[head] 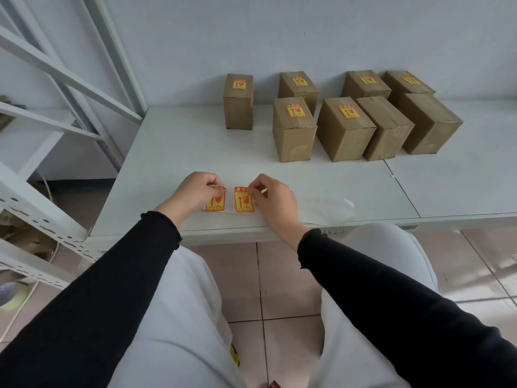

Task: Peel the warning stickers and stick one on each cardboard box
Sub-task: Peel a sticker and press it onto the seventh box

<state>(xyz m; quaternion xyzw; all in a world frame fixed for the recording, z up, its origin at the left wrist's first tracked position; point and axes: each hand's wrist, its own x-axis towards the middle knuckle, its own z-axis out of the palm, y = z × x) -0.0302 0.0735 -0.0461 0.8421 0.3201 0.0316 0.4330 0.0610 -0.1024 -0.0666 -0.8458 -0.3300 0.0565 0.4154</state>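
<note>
Sleeves of black knit fill my lower view, over pale trousers, and cut off at the frame edge. My left hand (195,193) covers the upper part of the left sticker (216,203), its grip pinched on the lifted top edge; the rest I cannot make out. My right hand (272,198) has its grip pinched at the top right corner of the right sticker (244,199), a flat orange and yellow rectangle with arrow and glass marks. Both lie on a thin white backing sheet (321,210), nearly lost against the smooth white counter (173,152). Farther back stand eight brown cardboard boxes (347,127) with taped seams. Six show a label on top; the two at front right (384,127) have bare tops. The label print is too small to read.
</note>
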